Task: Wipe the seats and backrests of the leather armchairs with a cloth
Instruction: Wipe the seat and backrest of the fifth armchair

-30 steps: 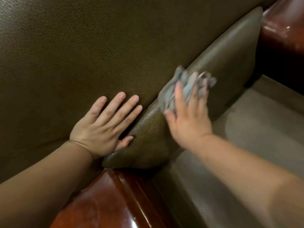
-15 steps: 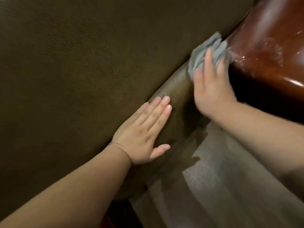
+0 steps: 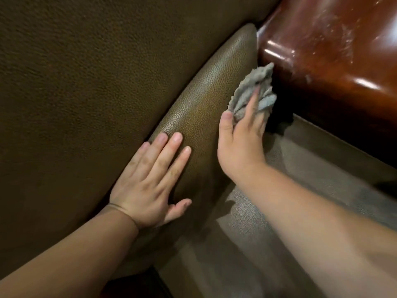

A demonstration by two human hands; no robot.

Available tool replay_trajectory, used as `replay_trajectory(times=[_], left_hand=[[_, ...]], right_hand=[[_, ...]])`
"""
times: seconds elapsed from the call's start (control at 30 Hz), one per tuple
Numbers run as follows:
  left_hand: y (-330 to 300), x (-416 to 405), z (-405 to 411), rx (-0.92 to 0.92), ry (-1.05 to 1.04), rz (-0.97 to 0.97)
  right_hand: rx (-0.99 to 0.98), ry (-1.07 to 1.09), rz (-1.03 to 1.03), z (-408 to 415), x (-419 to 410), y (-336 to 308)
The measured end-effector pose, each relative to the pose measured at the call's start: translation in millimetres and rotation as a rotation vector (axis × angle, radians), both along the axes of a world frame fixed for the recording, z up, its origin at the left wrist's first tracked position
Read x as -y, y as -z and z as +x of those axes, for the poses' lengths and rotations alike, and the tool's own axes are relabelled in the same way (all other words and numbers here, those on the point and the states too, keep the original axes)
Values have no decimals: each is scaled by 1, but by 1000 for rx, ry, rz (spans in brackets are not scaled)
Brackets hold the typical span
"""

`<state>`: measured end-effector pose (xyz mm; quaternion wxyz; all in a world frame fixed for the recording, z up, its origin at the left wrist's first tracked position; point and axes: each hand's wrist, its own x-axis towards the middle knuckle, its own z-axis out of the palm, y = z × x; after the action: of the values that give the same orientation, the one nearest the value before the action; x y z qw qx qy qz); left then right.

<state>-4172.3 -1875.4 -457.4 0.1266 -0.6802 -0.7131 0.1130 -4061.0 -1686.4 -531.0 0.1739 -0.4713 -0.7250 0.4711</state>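
The fingers (image 3: 254,104) of the right hand (image 3: 240,145) lie fairly straight and press a crumpled grey cloth (image 3: 255,91) onto the far end of the rounded brown leather cushion (image 3: 214,93). The thumb pinches the cloth's near edge. The cloth's top corner sits just beside the shiny red-brown wooden armrest (image 3: 335,52); I cannot tell if it touches.

The 4 fingers (image 3: 171,149) of the left hand (image 3: 148,181) are straight and a little spread. They rest flat on the same cushion, nearer the camera, with the thumb sticking out to the side. A thin band goes round the left wrist.

Behind the cushion rises the big brown leather backrest (image 3: 86,82). Under the right arm lies the lighter grey-brown leather seat (image 3: 311,168).
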Motion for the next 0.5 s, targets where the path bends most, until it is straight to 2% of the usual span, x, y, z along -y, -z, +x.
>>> replay_trajectory(times=[0.07,0.13,0.2,0.27,0.33,0.4,0.47,0.5], left_hand=[[1,1,0,-2,-4,16],[0,1,0,6,1,21],[1,2,-1,11,8,31],[1,2,0,8,9,41],[2,2,0,13,16,47],[3,2,-1,5,26,49],[4,2,-2,-7,30,58],[5,2,-1,-9,29,62]], right_hand=[[2,-53,-55,10,45,4],[38,-297,-138,37,101,2],[39,-385,-174,54,115,20],[23,-261,-100,44,86,41],[132,-176,22,27,28,57],[206,-46,-34,13,-16,58],[161,126,-60,6,-10,51],[147,108,21,7,10,58]])
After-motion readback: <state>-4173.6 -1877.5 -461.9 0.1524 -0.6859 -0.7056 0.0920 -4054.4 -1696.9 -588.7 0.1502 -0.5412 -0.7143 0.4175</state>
